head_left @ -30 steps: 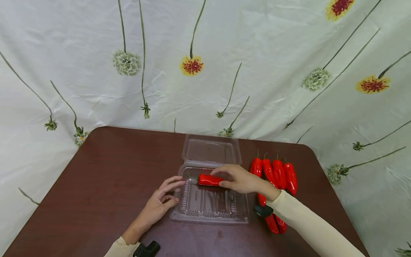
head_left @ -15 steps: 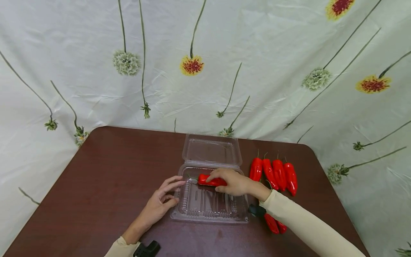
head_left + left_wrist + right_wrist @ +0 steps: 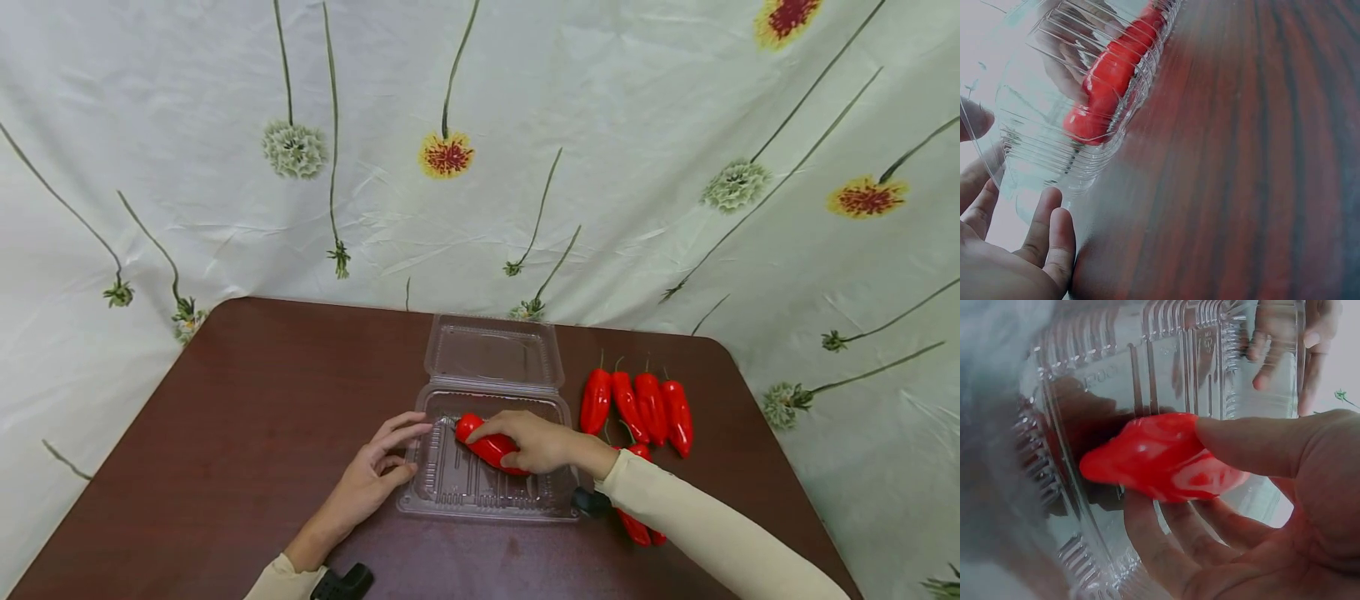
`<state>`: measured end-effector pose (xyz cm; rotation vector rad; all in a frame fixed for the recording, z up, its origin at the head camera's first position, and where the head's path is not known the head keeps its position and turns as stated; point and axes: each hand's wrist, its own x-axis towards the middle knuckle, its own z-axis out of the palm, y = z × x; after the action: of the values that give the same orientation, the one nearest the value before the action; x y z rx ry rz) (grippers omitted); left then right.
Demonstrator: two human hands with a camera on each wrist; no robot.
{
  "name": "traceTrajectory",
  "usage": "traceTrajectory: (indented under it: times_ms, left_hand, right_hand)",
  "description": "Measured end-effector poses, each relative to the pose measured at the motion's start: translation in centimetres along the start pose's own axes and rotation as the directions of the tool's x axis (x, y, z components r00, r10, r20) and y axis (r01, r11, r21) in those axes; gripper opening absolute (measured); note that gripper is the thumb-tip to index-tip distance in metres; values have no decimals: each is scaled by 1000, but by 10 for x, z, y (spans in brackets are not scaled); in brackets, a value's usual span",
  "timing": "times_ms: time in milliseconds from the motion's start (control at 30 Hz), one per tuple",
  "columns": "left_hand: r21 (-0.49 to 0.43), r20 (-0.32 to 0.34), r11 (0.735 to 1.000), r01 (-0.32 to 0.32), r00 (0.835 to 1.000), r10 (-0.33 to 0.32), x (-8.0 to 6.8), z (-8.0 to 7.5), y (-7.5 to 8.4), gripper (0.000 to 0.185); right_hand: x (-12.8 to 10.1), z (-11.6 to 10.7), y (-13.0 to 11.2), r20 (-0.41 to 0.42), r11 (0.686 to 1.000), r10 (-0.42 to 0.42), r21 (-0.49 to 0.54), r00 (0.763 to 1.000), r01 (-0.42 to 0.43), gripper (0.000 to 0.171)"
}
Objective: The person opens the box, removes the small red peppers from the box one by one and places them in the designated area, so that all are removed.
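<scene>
My right hand [image 3: 528, 442] pinches a glossy red chili pepper [image 3: 491, 450] inside a clear plastic clamshell box [image 3: 495, 507]. In the right wrist view the thumb [image 3: 1254, 445] lies on one side of the pepper and the fingers on the other, with the tip pointing left. The pepper lies slanted in the head view, stem end at the upper left. My left hand [image 3: 378, 467] has its fingers spread at the box's left rim. Through the clear wall, the left wrist view shows the red pepper [image 3: 1107, 78] and part of the right hand.
The box's lid [image 3: 495, 352] lies folded back behind it. Several red chili peppers [image 3: 651, 407] lie in a row to the right, stems away from me. More peppers [image 3: 633, 527] are nearer, partly hidden by the right sleeve. A floral cloth [image 3: 495, 208] hangs behind the brown table [image 3: 300, 375].
My right hand has taken a fuller hold of the pepper and drawn it toward me, turning it from level to slanted. The left hand has stayed at the rim.
</scene>
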<state>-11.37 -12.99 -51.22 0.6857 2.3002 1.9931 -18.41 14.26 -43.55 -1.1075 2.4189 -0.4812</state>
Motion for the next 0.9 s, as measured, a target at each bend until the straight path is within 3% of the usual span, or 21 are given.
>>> traceTrajectory:
  times_ms: [200,500,900]
  left_hand:
    - [2,-2,1000,15,1000,-15,0,0,1,50]
    - [9,-8,1000,0,1000,0,-1,0,2,50]
    - [3,-5,1000,-21,1000,21,-1,0,1,48]
  right_hand:
    - [2,1,-1,10,999,36,16,999,-36,53]
    - [-5,-3,-1,-30,998,4,55,1000,-2,53]
    - [-25,-15,0,-66,972,41,233,997,-25,55]
